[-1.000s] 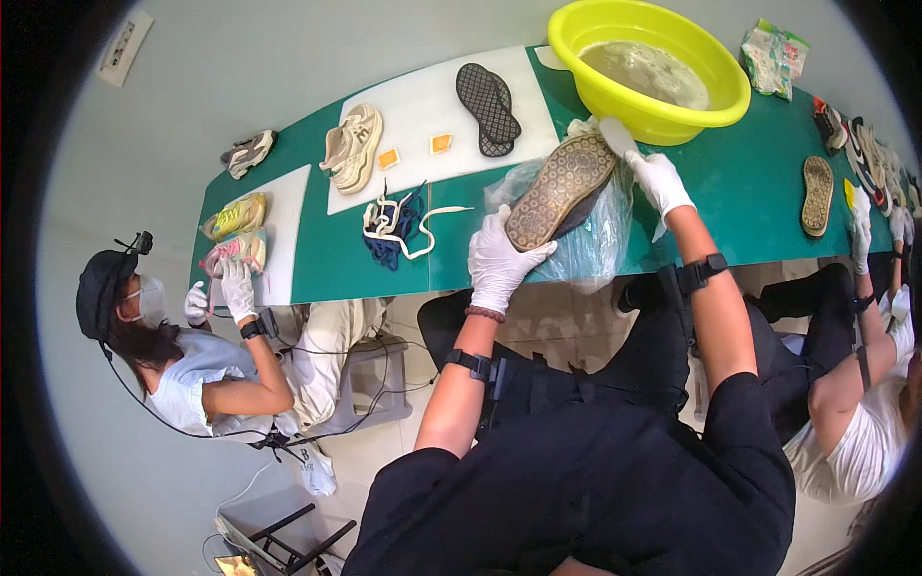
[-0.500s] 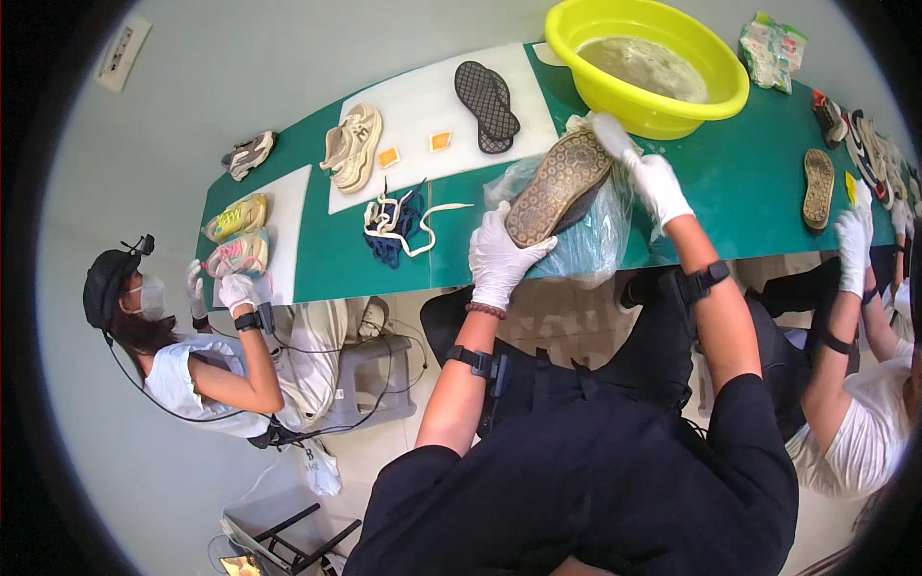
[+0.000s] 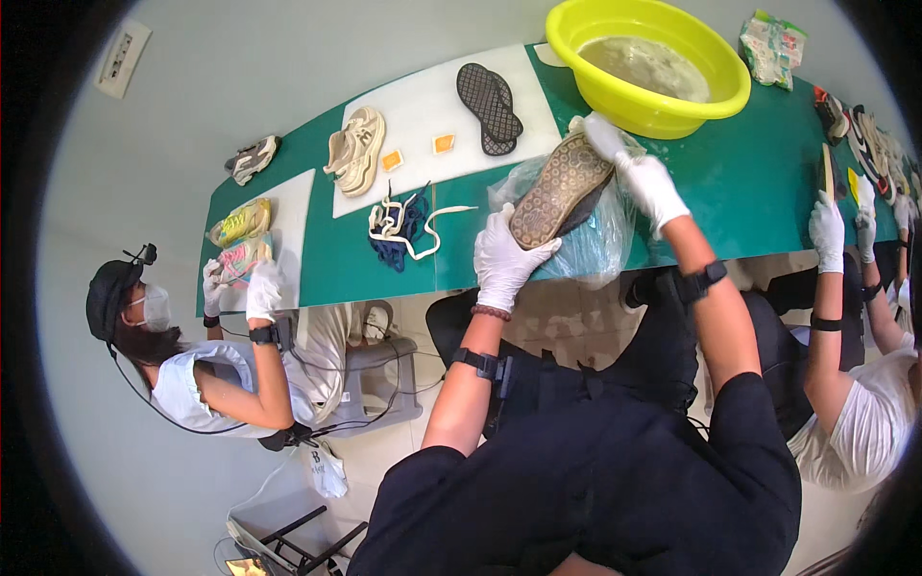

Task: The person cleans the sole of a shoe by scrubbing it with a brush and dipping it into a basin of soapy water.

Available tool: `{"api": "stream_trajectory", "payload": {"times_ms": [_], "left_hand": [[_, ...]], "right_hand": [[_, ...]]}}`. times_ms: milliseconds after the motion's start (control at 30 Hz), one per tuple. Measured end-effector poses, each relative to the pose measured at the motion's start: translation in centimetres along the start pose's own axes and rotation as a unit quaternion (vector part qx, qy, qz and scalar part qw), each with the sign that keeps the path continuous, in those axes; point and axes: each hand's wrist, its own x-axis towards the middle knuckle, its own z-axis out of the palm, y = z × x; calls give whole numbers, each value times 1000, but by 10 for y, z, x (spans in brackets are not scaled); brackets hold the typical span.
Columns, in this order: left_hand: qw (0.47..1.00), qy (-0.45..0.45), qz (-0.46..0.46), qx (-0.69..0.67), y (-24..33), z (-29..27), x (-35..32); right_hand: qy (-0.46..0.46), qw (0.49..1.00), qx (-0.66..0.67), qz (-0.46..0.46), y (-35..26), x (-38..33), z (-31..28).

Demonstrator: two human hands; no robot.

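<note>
My gloved left hand (image 3: 509, 257) grips the heel end of a shoe (image 3: 567, 182), closed round it. The shoe is tilted with its brown, circle-patterned sole facing up, over a crumpled clear plastic bag (image 3: 610, 235) on the table. In my gloved right hand (image 3: 653, 192) is a white scrubbing brush (image 3: 605, 137) with a rounded head, held against the toe end of the sole. Its bristles are hidden from view. The shoe's upper mostly faces down, out of sight.
A yellow basin (image 3: 663, 120) of cloudy water stands beyond my right hand. Insoles (image 3: 490, 106), a beige shoe (image 3: 357, 152) and loose laces (image 3: 408, 226) lie to the left on the green table (image 3: 336, 259). Co-workers sit on both sides, handling shoes.
My brush has shifted slightly along the toe of the sole; my left hand keeps its grip. The right co-worker has lifted a shoe sole upright, and the left one has raised a pink shoe.
</note>
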Motion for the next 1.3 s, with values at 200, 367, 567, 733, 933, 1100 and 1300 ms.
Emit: {"api": "stream_trajectory", "payload": {"times_ms": [200, 367, 567, 733, 933, 1100, 1300], "left_hand": [[1000, -3, 2, 9, 7, -2, 5], [1000, 0, 11, -11, 1, 0, 1], [1000, 14, 28, 4, 9, 4, 0], [1000, 12, 6, 7, 7, -1, 0], [1000, 3, 13, -3, -6, 1, -5], [1000, -3, 14, 5, 16, 1, -1], [1000, 8, 14, 14, 1, -1, 0]], "right_hand": [[-127, 988, 12, 87, -8, -29, 35], [-222, 973, 33, 48, -11, -56, 44], [-34, 994, 103, 26, 49, 36, 10], [-145, 981, 126, 5, 2, -43, 61], [-246, 940, 182, 149, -24, -35, 25], [33, 964, 262, 17, 49, 43, 24], [-279, 942, 157, 98, -40, -55, 44]]}}
